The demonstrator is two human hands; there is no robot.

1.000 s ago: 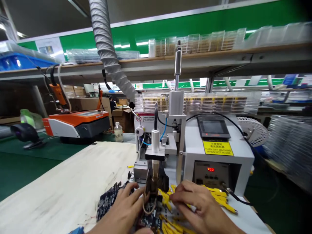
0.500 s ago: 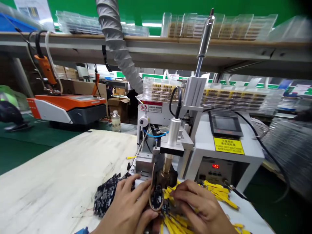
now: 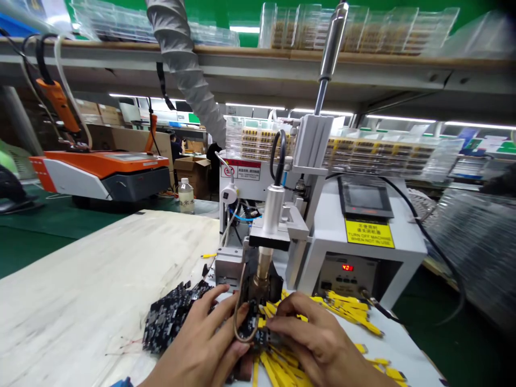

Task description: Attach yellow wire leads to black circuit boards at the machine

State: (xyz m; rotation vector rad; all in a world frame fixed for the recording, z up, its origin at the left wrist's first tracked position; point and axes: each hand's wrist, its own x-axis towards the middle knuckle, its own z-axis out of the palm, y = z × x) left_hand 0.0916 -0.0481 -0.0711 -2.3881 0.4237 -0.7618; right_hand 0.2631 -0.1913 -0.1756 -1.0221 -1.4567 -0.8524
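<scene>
Fingers of my left hand (image 3: 207,336) rest, partly bent, on a small black circuit board (image 3: 250,312) below the metal head of a bench machine (image 3: 274,215); whether they grip it is hard to tell. My right hand (image 3: 318,336) pinches the end of a yellow strip (image 3: 262,322) against the board's right side. A thin curved metal tube (image 3: 236,328) loops between the two hands. Black circuit boards (image 3: 169,317) are heaped left of my left hand. Loose yellow strips (image 3: 350,309) lie behind, below and to the right of my right hand.
A grey control box (image 3: 363,209) with a red display stands at the right. Pale sheeting (image 3: 100,285) covers the left bench. Further back are an orange and grey machine (image 3: 105,172), a bottle (image 3: 186,196) and a flexible duct (image 3: 181,64). Clear trays (image 3: 350,32) line the overhead shelf.
The view has shifted, so the scene sits a little further left and higher. My right hand's fingertips are now at the board with the yellow strip. The red display reads differently.
</scene>
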